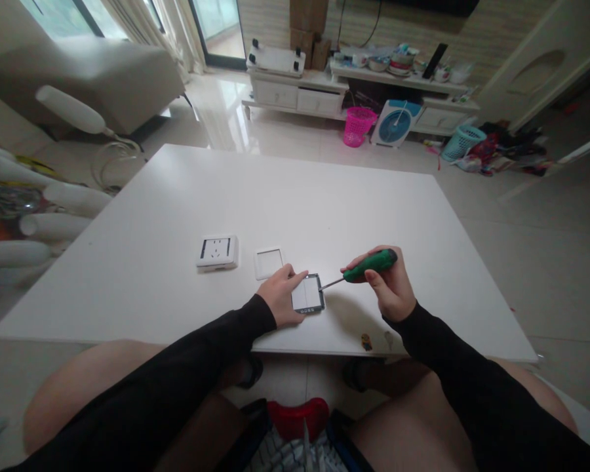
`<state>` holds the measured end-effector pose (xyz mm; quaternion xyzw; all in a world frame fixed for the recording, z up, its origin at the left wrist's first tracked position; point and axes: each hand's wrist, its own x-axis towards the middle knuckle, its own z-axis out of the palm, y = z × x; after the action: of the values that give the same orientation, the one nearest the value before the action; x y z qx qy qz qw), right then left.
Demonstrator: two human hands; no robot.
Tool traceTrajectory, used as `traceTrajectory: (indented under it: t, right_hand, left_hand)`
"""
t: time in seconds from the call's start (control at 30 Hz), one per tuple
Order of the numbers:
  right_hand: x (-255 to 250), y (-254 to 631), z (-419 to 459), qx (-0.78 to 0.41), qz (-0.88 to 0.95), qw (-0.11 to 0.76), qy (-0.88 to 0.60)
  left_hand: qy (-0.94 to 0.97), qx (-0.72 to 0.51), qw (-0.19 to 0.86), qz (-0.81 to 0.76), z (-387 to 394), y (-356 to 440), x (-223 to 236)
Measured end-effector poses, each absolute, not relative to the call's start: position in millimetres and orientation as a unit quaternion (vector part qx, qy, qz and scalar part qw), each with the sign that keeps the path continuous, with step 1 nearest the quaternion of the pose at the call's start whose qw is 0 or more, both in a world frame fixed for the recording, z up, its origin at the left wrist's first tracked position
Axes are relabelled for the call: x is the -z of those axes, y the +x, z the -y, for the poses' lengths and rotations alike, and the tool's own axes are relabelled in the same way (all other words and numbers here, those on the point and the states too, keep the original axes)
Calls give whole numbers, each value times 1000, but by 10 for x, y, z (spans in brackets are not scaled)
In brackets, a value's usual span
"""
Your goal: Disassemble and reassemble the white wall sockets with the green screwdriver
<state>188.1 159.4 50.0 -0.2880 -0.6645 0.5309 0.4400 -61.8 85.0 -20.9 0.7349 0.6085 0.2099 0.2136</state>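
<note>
My left hand (281, 296) grips a white wall switch (305, 295) with a dark frame, thumb and fingers at its left side, on the table. In my right hand (392, 288) is a screwdriver (371, 265) with a green handle. Its metal shaft slants down to the left, and the tip meets the right edge of the switch. Just behind my left hand lies a white cover frame (269, 262), partly hidden by the fingers. Further left sits a white socket (217, 252) on a box-like base.
The white table (295, 203) spans the view, its front edge near my knees. A small brown-yellow mark or sticker (366, 341) is near that edge. Beyond stand a pink basket (358, 126), a blue fan (396, 123) and a low white cabinet (299, 98).
</note>
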Motion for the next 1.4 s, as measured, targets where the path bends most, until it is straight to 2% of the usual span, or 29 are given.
traceTrajectory:
  t: [0.4,0.57,0.7,0.83,0.93,1.1,1.4]
  right_hand:
    - [-242,1838,-1678,-564,523,485,-417]
    - [23,1897,-1744,-588,415,510,-471]
    - [231,1960,-1786,-619,357,498,-492]
    - [137,1923,-1735,-597,386,506,-488]
    - [-105,1822,-1562,-521,499,532,-443]
    - [-313,1714,-1264,-423,654,525,-343]
    - [-87,1801,-1468,-497,519,557,-416]
  left_hand:
    - [747,-138,197,-620,-848,-625,141]
    - [746,-135,197,-622,-855,-626,162]
    - [750,-129,194,-619,-856,-637,171]
    - [755,-117,190,-617,-851,-638,149]
    - [755,-110,191,-618,-848,-630,123]
    - [752,-114,192,-620,-852,-623,113]
    - [756,-99,185,-620,-879,-622,118]
